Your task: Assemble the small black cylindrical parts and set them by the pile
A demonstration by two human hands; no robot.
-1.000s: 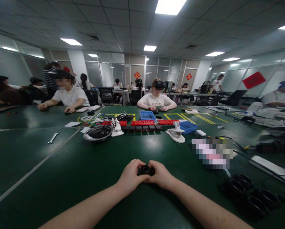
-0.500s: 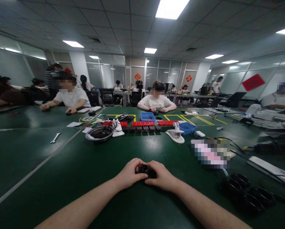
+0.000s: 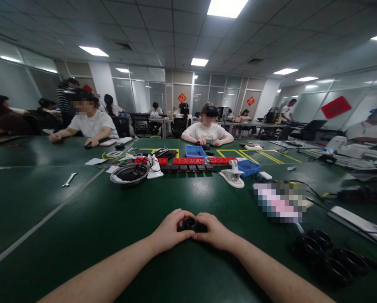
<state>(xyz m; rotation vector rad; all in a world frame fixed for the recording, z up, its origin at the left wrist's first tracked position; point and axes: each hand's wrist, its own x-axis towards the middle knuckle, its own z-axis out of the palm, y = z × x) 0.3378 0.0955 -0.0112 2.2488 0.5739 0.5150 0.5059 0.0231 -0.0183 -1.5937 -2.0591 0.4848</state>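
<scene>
Low in the middle of the green counter [image 3: 81, 235], a small black round part [image 3: 191, 224] is pinched between both hands. The left hand [image 3: 170, 230] is curled shut on its left side, the right hand [image 3: 214, 232] is closed on its right side, and the fingertips nearly meet over the top, so each grip is pretty much fully closed on it. The part is held just above the counter surface or resting on it; which one can't really be made out.

Off to the right, near the right forearm, a bunch of black rings [image 3: 329, 254] is lying on the counter, well apart from the hands. Past those, a long white strip [image 3: 359, 225] is seen at the right edge. Further back, a white clamp-looking thing [image 3: 232, 176] and a blue tray [image 3: 249, 167] are set near each other, with a row of red and black blocks [image 3: 190, 164] behind. A metal bowl [image 3: 129, 174] with dark cables in it sits to the left, and a small wrench [image 3: 69, 180] is lying alone further left. Other people are seated at the far side.
</scene>
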